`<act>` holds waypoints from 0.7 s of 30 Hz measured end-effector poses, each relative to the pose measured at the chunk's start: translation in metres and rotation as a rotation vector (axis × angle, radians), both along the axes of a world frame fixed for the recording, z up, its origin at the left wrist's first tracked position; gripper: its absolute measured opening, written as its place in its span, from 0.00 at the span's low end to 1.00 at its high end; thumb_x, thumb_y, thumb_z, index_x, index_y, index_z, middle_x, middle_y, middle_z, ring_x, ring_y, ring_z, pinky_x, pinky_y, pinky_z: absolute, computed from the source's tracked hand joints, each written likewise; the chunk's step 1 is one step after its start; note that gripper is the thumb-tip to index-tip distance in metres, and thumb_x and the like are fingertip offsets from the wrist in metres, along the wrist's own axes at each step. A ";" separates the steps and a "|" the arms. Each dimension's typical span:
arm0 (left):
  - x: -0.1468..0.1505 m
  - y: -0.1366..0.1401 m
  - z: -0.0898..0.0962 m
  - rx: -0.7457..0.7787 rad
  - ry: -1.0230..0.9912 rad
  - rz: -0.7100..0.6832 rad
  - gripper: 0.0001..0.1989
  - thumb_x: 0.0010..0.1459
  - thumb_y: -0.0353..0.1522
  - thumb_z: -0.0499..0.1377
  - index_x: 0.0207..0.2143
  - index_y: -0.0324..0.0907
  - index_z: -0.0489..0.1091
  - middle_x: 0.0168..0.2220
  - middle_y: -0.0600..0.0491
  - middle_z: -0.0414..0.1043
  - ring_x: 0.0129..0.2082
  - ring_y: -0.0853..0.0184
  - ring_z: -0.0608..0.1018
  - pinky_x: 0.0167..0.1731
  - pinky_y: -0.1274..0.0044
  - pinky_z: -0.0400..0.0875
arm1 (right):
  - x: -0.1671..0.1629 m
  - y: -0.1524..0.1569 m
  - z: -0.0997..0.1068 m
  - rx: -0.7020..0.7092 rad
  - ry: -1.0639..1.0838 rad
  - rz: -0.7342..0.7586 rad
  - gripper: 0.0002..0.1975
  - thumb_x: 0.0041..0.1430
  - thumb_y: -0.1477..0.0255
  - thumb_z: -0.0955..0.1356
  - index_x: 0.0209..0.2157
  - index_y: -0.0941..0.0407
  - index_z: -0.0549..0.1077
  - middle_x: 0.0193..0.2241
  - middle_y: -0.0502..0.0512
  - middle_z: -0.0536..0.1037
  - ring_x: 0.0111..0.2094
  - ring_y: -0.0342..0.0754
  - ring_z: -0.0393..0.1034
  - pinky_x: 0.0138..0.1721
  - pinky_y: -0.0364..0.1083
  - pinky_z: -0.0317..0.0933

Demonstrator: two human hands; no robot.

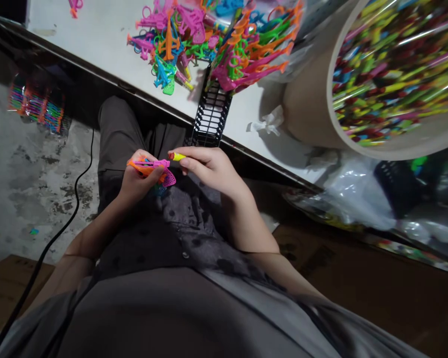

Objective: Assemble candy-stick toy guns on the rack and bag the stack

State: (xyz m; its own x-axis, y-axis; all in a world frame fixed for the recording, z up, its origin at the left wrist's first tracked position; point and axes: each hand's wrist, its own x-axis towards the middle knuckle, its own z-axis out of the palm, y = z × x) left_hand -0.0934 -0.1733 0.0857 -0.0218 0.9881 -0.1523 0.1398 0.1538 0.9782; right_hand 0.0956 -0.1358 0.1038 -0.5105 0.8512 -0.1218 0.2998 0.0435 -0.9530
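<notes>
My left hand (136, 181) is closed on small plastic toy pieces, a pink one with a perforated flap (168, 177) on top of an orange one (144, 168). Some blue shows beneath them. In my right hand (216, 171), a short yellow tube with a red end (177, 156) is pinched between thumb and fingers. Its red end points at the tip of the pink piece, very close to it; whether they touch I cannot tell. Both hands are above my lap. Beyond them, a heap of similar pink, orange, green and blue toys (186, 25) lies on the table.
A black slotted rack (209, 117) juts over the edge of the white table (93, 44). On the right stands a large beige tub (309, 94) full of colourful tubes. Clear plastic bags (358, 184) lie below it. A black cable (76, 194) runs along the floor at left.
</notes>
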 end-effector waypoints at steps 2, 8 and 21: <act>-0.001 -0.001 0.001 -0.013 -0.022 -0.002 0.09 0.49 0.33 0.63 0.27 0.40 0.65 0.27 0.56 0.67 0.27 0.73 0.71 0.30 0.79 0.65 | -0.001 0.000 0.001 0.000 -0.013 0.003 0.17 0.60 0.59 0.63 0.43 0.54 0.75 0.34 0.52 0.79 0.30 0.43 0.73 0.33 0.42 0.67; 0.001 -0.002 0.003 -0.058 -0.047 0.022 0.09 0.49 0.33 0.63 0.27 0.40 0.64 0.26 0.57 0.66 0.26 0.74 0.70 0.29 0.80 0.64 | -0.003 -0.001 -0.001 0.062 -0.031 0.034 0.17 0.59 0.59 0.64 0.41 0.53 0.77 0.39 0.52 0.79 0.39 0.47 0.74 0.41 0.45 0.68; 0.004 -0.001 0.009 -0.173 -0.171 -0.007 0.10 0.50 0.32 0.62 0.27 0.40 0.62 0.25 0.59 0.62 0.24 0.76 0.65 0.27 0.82 0.62 | 0.005 -0.009 0.001 0.232 -0.141 0.130 0.18 0.63 0.60 0.60 0.43 0.54 0.76 0.35 0.52 0.79 0.32 0.43 0.73 0.34 0.40 0.65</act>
